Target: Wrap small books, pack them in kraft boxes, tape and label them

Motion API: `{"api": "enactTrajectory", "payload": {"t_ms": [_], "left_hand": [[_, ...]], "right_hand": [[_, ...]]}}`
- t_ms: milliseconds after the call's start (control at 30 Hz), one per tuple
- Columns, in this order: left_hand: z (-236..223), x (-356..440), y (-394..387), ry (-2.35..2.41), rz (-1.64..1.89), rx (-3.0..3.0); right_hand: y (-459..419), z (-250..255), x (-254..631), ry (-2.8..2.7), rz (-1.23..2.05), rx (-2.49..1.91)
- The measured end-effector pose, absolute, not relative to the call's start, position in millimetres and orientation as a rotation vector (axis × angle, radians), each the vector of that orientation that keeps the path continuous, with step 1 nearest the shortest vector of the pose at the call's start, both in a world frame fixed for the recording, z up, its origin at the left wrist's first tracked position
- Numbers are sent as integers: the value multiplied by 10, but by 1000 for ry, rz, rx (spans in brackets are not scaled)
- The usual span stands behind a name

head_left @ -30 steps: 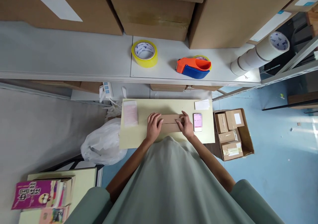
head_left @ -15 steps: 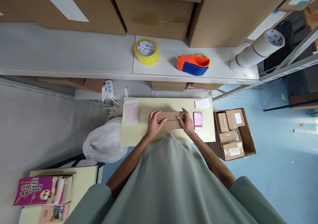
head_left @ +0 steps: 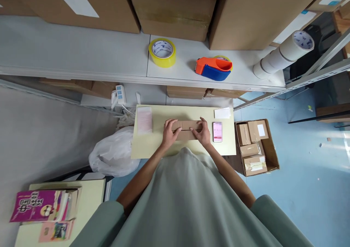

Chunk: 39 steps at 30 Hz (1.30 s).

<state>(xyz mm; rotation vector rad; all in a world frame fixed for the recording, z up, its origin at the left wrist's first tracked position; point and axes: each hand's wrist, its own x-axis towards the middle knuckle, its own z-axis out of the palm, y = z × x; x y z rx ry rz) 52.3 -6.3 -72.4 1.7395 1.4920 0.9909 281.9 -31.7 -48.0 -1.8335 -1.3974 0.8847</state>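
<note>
We have the box [head_left: 186, 125] between our two hands, over the bench [head_left: 224, 147]; whether its underside touches the bench we cannot tell. A dark seam [head_left: 186, 130] crosses its top from one hand toward the other. Our left hand [head_left: 170, 132] grasps the box's left end, thumb on top near the seam. Our right hand [head_left: 201, 131] grasps the other end, its thumb pointing inward toward the left one. Just right of our right hand lies the phone [head_left: 217, 131], screen up, with white slips [head_left: 222, 113] ahead of it. Left of our left hand, apart from it, lies a pinkish sheet [head_left: 144, 119]. Farther out on that side bulges a white bag [head_left: 115, 152]; well right of our right hand, a carton [head_left: 272, 150] holds smaller boxes [head_left: 249, 150]. Ahead of both hands, the shelf [head_left: 95, 53] carries tape [head_left: 164, 60], a dispenser [head_left: 213, 70] and, farthest right, white rolls [head_left: 284, 54].
</note>
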Motion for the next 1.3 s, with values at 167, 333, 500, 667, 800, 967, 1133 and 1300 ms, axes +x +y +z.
{"api": "enactTrajectory", "payload": {"t_ms": [167, 333, 500, 667, 800, 967, 1133, 1300], "left_hand": [[-678, 477, -83, 1453, 941, 1794], [-646, 466, -116, 1449, 948, 1846], [-668, 494, -112, 1482, 949, 1861], [-651, 485, -109, 1471, 947, 1868], [-607, 467, -108, 1471, 919, 1880], [-527, 447, -71, 1470, 951, 1879], [-385, 402, 0, 1448, 980, 1861], [-169, 313, 138, 1438, 1085, 1830]], "right_hand": [[-345, -502, 2967, -1371, 963, -1636], [-377, -487, 2954, -1337, 942, -1638], [-367, -496, 2944, -1387, 889, -1646], [-379, -483, 2959, -1441, 858, -1690], [-403, -438, 2965, -1503, 825, -1723], [-389, -356, 3011, -1614, 775, -1734], [-351, -181, 3030, -1698, 687, -1720], [-266, 99, 3049, -1782, 584, -1682]]}}
